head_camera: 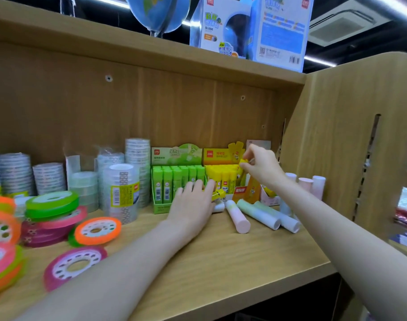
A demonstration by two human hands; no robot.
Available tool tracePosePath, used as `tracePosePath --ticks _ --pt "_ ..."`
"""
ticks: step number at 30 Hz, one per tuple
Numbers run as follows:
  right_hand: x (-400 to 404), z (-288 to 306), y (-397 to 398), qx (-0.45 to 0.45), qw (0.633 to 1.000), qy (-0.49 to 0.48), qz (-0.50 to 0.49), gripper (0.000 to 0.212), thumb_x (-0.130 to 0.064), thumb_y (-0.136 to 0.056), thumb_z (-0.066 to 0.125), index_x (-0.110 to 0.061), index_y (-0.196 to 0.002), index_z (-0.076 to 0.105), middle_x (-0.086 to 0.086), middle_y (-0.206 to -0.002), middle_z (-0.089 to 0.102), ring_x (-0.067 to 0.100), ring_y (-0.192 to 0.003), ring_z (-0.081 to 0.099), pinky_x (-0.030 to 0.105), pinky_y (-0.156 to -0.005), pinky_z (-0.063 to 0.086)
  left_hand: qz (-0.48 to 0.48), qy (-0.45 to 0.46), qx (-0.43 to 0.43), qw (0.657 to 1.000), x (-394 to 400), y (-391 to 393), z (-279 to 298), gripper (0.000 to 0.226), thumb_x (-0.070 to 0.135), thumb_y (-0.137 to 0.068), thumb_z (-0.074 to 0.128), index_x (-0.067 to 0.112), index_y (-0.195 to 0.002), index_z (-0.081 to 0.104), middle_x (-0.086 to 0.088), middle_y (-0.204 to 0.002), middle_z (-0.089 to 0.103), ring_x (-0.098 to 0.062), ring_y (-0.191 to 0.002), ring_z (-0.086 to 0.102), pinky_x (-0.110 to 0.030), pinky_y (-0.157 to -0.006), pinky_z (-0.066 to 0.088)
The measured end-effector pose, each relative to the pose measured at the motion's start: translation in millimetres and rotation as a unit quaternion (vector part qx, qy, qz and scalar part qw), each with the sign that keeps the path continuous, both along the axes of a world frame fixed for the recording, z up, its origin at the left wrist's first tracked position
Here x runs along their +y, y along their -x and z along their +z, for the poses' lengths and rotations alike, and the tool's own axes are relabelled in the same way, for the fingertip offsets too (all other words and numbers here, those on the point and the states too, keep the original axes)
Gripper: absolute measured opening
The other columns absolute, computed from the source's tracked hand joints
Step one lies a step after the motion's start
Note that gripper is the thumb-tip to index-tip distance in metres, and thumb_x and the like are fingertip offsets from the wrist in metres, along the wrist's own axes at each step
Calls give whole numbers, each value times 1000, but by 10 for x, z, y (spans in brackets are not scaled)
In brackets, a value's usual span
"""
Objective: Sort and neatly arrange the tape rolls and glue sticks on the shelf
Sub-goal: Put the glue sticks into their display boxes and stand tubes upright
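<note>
Right hand: pinches 1 yellow glue stick above yellow box. Left hand: grips another yellow stick below it. Risk: 3 pastel sticks beneath right forearm, likely to roll if brushed.

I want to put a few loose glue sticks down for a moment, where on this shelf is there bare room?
The front of the shelf board, between your two forearms, is bare, up to the lying pastel glue sticks. The left is crowded with coloured tape rolls; the back is lined with clear tape stacks and glue boxes.
</note>
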State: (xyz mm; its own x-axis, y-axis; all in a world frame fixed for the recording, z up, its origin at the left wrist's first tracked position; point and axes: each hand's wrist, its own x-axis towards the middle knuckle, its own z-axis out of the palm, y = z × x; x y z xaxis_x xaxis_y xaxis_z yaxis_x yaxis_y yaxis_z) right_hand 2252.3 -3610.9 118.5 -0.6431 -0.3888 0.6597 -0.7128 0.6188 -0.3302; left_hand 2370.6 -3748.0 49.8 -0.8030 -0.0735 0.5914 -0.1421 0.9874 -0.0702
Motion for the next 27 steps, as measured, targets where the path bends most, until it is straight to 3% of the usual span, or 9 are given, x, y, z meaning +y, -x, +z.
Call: tracePosePath --ticks 3,10,16,27 --pt "-23 58 7 -13 997 -77 5 9 -16 -88 63 -9 -90 60 10 -98 63 23 -89 57 31 -76 44 -24 -38 -12 999 -33 1 13 38 34 -95 43 23 -129 31 -4 -128 44 -27 -120 41 -36 -93 35" --pt "0 51 31 -20 996 -78 32 12 -18 -87 64 -13 -80 55 4 -84 61 24 -88 62 38 -80 51 -70 -96 -37 992 -80 -14 44 33 36 -93 48 27 -122 35 0 -121 45 -23 -118 41 -38 -95 32" --pt "60 71 65 -42 993 -90 66 7 -7 -88 58 -11 -89 64 7 -102 65 23 -97 60 41 -89 49 -80 -110 -43 990 -95 -14 34 35 36 -92 50 28 -122 34 1 -126 46 -21 -123 37 -39 -96 31" --pt "29 72 58 -12 994 -102 32 12 -14 -81 71 -9 -86 61 6 -88 60 20 -85 55 33 -76 48 -83 -122 -45 988 -102 -11 32 35 36 -92 50 28 -122 34 1 -128 45 -21 -127 36 -40 -99 30"
